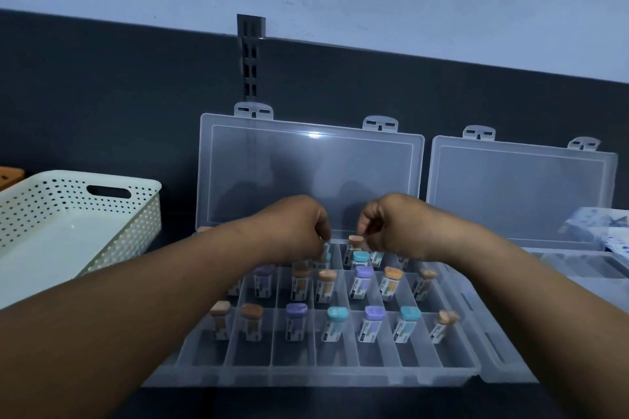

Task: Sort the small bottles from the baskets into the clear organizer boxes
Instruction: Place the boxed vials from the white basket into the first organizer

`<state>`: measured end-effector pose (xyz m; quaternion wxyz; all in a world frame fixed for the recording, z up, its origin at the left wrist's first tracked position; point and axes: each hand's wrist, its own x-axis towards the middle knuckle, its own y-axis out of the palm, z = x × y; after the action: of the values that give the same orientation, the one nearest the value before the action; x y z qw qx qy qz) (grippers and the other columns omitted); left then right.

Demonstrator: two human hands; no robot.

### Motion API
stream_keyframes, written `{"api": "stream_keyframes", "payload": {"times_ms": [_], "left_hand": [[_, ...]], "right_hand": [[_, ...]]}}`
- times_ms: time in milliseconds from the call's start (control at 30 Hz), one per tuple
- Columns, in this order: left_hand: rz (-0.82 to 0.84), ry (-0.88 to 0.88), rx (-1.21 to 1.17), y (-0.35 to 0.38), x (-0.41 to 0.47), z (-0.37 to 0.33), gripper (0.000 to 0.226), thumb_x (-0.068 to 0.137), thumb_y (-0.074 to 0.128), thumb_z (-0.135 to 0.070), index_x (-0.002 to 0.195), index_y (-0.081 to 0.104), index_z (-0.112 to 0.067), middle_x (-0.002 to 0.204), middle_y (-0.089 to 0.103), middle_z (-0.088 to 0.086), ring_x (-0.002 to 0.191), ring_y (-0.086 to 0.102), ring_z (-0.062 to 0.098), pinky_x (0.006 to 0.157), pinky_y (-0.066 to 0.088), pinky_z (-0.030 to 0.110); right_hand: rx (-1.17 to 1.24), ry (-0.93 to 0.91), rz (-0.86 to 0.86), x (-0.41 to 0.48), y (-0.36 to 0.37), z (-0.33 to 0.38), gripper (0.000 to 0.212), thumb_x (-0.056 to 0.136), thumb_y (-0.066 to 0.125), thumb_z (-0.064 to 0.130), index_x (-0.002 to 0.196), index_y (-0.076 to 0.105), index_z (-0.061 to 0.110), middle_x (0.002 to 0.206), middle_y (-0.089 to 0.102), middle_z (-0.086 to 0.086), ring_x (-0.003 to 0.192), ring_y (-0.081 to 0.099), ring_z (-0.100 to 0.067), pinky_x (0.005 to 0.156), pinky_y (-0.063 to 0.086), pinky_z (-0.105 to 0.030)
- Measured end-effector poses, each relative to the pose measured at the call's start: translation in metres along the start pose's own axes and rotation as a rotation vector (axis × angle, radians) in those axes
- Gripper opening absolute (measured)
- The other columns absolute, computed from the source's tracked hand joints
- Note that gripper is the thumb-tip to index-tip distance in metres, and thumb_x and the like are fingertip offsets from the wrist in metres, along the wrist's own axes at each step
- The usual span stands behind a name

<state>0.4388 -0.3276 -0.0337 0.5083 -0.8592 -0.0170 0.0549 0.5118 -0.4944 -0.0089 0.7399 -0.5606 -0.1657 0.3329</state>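
Note:
A clear organizer box (306, 374) lies open in front of me, its lid (306, 173) leaning against the wall. Several small bottles stand in its compartments, with orange (392, 272), purple (296, 309) and teal (409, 313) caps. My left hand (296, 224) reaches over the back row with curled fingers that pinch a partly hidden bottle (326, 253). My right hand (391, 224) pinches an orange-capped bottle (355, 240) in the back row. A white perforated basket (136, 211) stands at the left.
A second clear organizer box (510, 367) sits open at the right, its lid (520, 187) upright. Blue-and-white packets (599, 228) lie at the far right. A dark panel with a slotted rail (251, 58) runs behind everything.

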Motion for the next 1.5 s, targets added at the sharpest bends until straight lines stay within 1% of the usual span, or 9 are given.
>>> {"api": "stream_keyframes", "payload": {"times_ms": [200,367,500,567,967,1133,1233,1333,1500], "left_hand": [[-0.135,0.001,-0.033,-0.042,-0.028,0.023,0.025,0.081,0.073,-0.023,0.106,0.068,-0.022,0.1,0.067,-0.006,0.09,0.062,0.01,0.083,0.053,0.028],[-0.247,-0.03,0.05,-0.081,-0.073,0.067,0.035,0.081,0.073,-0.026,0.115,0.065,-0.026,0.113,0.064,-0.012,0.102,0.059,0.005,0.087,0.046,0.022],[-0.313,-0.114,0.11,-0.108,-0.116,0.113,0.045,0.081,0.073,-0.029,0.124,0.06,-0.031,0.121,0.06,-0.015,0.113,0.054,0.005,0.091,0.041,0.02],[-0.322,-0.179,0.106,-0.119,-0.139,0.139,0.052,0.081,0.073,-0.032,0.13,0.055,-0.032,0.128,0.057,-0.016,0.118,0.051,0.004,0.096,0.038,0.021],[-0.271,-0.365,0.243,-0.138,-0.217,0.261,0.058,0.089,0.062,-0.036,0.142,0.04,-0.029,0.146,0.042,-0.007,0.133,0.038,0.013,0.108,0.031,0.029],[-0.268,-0.308,0.144,-0.126,-0.226,0.284,0.058,0.09,0.06,-0.018,0.143,0.038,-0.026,0.146,0.037,-0.008,0.134,0.033,0.011,0.102,0.025,0.018],[-0.303,-0.295,0.043,-0.123,-0.227,0.293,0.059,0.089,0.059,-0.017,0.141,0.038,-0.033,0.14,0.041,-0.007,0.13,0.038,0.013,0.099,0.03,0.022],[-0.27,-0.332,0.033,-0.122,-0.227,0.299,0.061,0.095,0.054,-0.018,0.149,0.027,-0.024,0.156,0.022,-0.006,0.142,0.022,0.012,0.108,0.016,0.02],[-0.27,-0.305,-0.012,-0.122,-0.227,0.298,0.056,0.095,0.048,-0.008,0.147,0.032,-0.02,0.157,0.017,-0.006,0.141,0.023,0.01,0.095,0.013,0.01]], "right_hand": [[-0.111,-0.133,-0.137,-0.005,-0.014,0.047,0.009,0.087,0.066,0.027,0.093,0.065,0.02,0.088,0.066,0.003,0.082,0.061,-0.016,0.076,0.05,-0.027],[-0.23,-0.321,-0.163,0.006,-0.001,0.105,0.042,0.089,0.063,0.033,0.13,0.056,0.027,0.127,0.058,0.004,0.113,0.055,-0.016,0.092,0.042,-0.024],[-0.288,-0.45,-0.132,0.018,0.012,0.154,0.056,0.092,0.058,0.034,0.145,0.039,0.029,0.15,0.04,0.006,0.136,0.037,-0.013,0.112,0.027,-0.025],[-0.317,-0.517,-0.113,0.026,0.02,0.18,0.06,0.094,0.056,0.034,0.148,0.033,0.028,0.154,0.032,0.007,0.141,0.028,-0.009,0.111,0.019,-0.02],[-0.369,-0.77,0.105,0.071,0.112,0.324,0.061,0.092,0.059,0.039,0.147,0.034,0.029,0.152,0.032,0.005,0.136,0.036,-0.016,0.109,0.035,-0.032],[-0.401,-0.793,0.243,0.09,0.154,0.361,0.061,0.088,0.064,0.033,0.144,0.039,0.029,0.145,0.041,0.001,0.126,0.047,-0.022,0.101,0.043,-0.039],[-0.389,-0.77,0.267,0.1,0.164,0.371,0.062,0.088,0.065,0.03,0.143,0.039,0.03,0.138,0.047,-0.001,0.118,0.052,-0.023,0.096,0.047,-0.04],[-0.42,-0.737,0.268,0.106,0.17,0.376,0.057,0.088,0.066,0.033,0.139,0.042,0.026,0.126,0.049,-0.003,0.107,0.055,-0.024,0.088,0.049,-0.038],[-0.403,-0.743,0.26,0.112,0.176,0.379,0.047,0.083,0.071,0.031,0.126,0.051,0.022,0.114,0.053,-0.003,0.099,0.057,-0.024,0.078,0.049,-0.035]]}}
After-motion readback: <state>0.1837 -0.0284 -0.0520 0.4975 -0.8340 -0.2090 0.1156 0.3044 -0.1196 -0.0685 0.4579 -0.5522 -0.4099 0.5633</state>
